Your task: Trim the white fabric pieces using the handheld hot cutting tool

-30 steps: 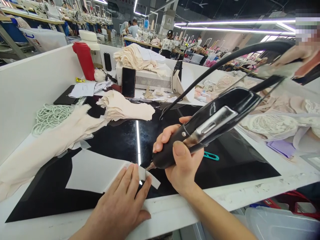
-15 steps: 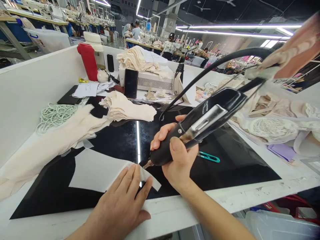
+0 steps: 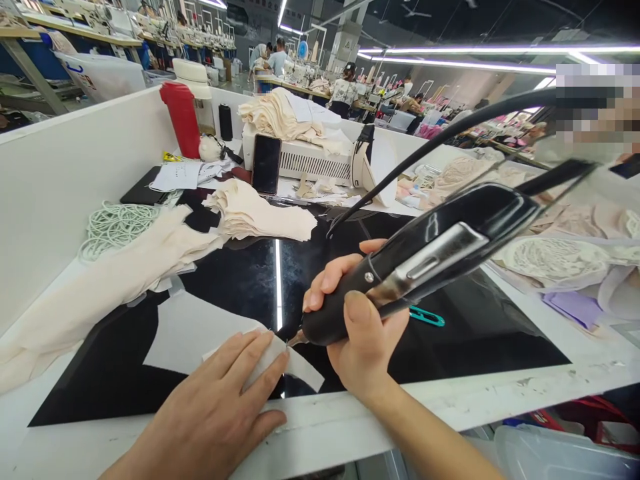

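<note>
My left hand [image 3: 215,393] lies flat with fingers stretched over a pale fabric piece [image 3: 185,333], near its folded or overlapping right end. My right hand [image 3: 367,343] is wrapped round a black corded hand tool [image 3: 430,247] with a metal lever along its side. The tool's thin tip [image 3: 297,339] touches or nearly touches the fabric edge, just beyond my left fingertips. Under the fabric is a glossy black mat [image 3: 450,340]. Partly behind my right hand, teal thread snips [image 3: 429,316] rest on the mat.
Cream fabric pieces [image 3: 265,213] are stacked at the back, with a long cream bundle [image 3: 115,293] at left. Behind them stand a phone [image 3: 265,163] and a red bottle [image 3: 179,120]. Lace bra parts [image 3: 555,257] pile up at right. The tool's cable [image 3: 425,147] arches overhead.
My left hand has slid slightly left on the fabric, uncovering more of its right end. The tool stays in my right hand, its tip still by the fabric edge. The view has shifted slightly.
</note>
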The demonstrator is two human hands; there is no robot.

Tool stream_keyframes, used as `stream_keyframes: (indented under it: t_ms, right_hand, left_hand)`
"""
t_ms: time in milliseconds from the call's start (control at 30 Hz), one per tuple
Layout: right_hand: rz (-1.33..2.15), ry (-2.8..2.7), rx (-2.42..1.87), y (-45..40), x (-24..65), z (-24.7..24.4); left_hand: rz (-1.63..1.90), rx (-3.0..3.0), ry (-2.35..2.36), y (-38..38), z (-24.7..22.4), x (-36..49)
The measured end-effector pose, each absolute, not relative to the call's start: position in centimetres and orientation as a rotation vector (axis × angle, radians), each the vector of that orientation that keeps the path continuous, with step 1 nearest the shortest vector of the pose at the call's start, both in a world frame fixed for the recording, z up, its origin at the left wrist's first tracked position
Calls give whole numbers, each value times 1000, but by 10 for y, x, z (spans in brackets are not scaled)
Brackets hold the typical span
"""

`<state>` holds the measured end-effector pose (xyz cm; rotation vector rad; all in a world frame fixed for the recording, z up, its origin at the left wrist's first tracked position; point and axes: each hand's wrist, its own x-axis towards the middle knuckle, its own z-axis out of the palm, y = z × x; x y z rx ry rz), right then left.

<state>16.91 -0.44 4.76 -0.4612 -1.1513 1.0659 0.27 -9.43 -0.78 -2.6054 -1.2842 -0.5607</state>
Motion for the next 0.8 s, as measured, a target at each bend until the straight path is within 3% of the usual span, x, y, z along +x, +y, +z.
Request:
stream_keyframes:
  t_ms: [233,800]
  right_hand:
    - [1104,-1124,-431,-11,166,50]
    - [1118,-1135,-420,-2,159,48]
  left_hand:
    - [-387,-2604,-1179,-95,-3,-1]
    - [-448,-2614,-1258,-97,-10,-3]
